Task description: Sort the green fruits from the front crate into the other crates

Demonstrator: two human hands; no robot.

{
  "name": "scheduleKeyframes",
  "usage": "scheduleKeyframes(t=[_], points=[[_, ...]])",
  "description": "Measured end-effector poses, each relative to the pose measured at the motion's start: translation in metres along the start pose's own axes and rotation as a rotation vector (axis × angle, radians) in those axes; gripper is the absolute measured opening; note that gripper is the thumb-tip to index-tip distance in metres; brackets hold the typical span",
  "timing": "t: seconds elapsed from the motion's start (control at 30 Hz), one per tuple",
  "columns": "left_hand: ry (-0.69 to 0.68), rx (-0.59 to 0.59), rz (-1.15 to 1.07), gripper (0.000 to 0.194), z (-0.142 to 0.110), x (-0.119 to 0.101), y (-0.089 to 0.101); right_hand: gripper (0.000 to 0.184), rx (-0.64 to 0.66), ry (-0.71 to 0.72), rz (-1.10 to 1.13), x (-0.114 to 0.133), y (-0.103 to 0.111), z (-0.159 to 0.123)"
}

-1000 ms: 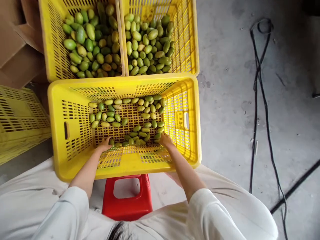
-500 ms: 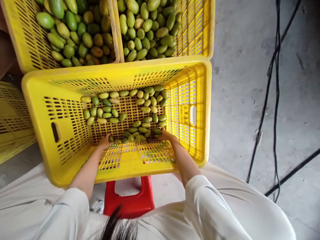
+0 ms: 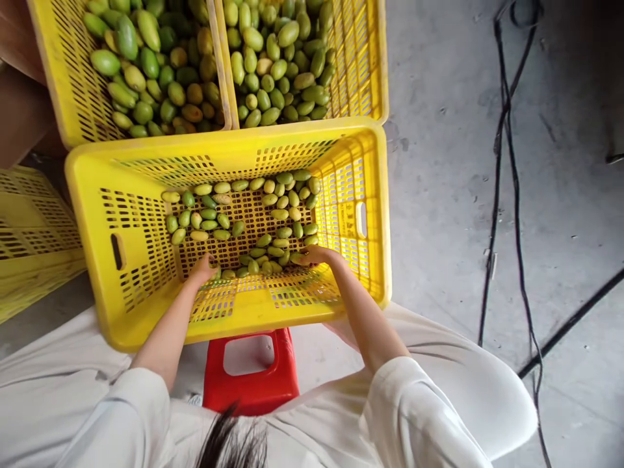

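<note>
Both hands [image 3: 203,268] [image 3: 314,255] low (fingers curled), forearms angled inward.

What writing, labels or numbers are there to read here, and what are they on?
Small dark characters on the right inner wall of the front yellow crate: too small and blurred to read.
No other words, brands, numbers or signs can be made out.

A workshop-like space, with a bare grey concrete floor [image 3: 439,195] and trailing black cables [image 3: 517,214].
</note>
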State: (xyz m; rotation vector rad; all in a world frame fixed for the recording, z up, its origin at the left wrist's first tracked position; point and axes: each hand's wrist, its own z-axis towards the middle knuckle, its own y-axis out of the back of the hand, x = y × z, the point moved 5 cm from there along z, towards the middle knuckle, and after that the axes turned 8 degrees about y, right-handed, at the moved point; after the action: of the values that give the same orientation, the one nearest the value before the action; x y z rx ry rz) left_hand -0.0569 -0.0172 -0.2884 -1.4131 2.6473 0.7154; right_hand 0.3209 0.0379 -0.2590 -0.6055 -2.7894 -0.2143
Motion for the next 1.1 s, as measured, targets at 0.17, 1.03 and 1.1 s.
scheduleKeyframes(t=[0.17,1.03,1.1], points=[[-0.081,-0.073,-0.17,0.06,-0.042,-0.039,0.024,0.063,0.015,0.422,0.55,0.056,-0.006,-0.045],[-0.305,-0.224,0.546,0.057,0.063,-0.189,-0.004,0.032,-0.485,0.425,-0.512,0.049,0.0,-0.18],[-0.3,-0.189,0.548,0.042,0.069,-0.179,-0.014,0.034,-0.444,0.372,-0.595,0.051,-0.004,-0.178]])
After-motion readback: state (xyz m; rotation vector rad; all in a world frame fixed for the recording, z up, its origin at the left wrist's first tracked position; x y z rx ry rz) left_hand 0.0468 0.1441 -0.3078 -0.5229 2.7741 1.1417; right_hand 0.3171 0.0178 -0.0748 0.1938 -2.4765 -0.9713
